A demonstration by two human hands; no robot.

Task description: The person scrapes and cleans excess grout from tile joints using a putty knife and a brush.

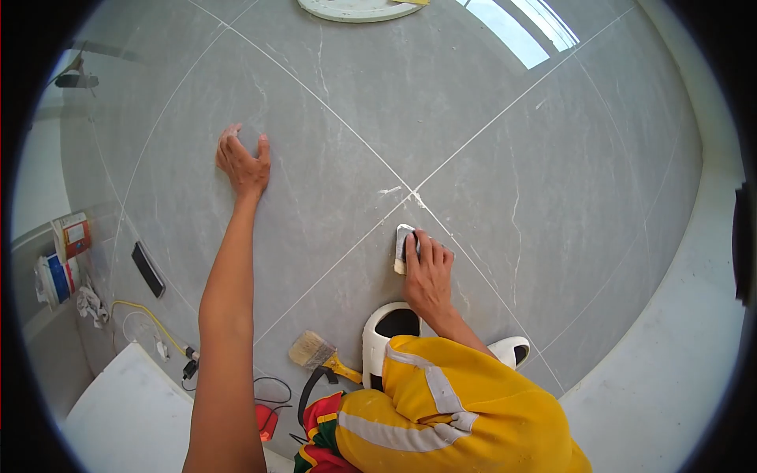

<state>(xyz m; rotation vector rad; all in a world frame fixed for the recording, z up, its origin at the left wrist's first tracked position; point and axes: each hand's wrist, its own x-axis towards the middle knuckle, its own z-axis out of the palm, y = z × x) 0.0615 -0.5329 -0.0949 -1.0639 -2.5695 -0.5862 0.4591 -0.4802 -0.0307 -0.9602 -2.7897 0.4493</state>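
My left hand [244,163] rests on the grey tiled floor [331,181], thumb and curved fingers apart, with nothing seen in it. Closer to my body, my right hand [430,276] is closed around a small flat scraper [400,251] with a pale blade face and a dark part under the fingers. Its lower edge carries some cream-coloured residue. Just beyond the scraper, a smear of white paste [417,199] lies where the white joint lines cross. A thinner white streak [388,191] is left of it. My fingers partly hide the scraper.
A brush [315,351] with a yellow handle lies beside a white shoe [371,335]. Left are a dark phone [147,269], a yellow cable [154,317] and boxes [72,235]. A round white disc [359,11] sits at the far edge. A pale ledge [670,315] borders the right.
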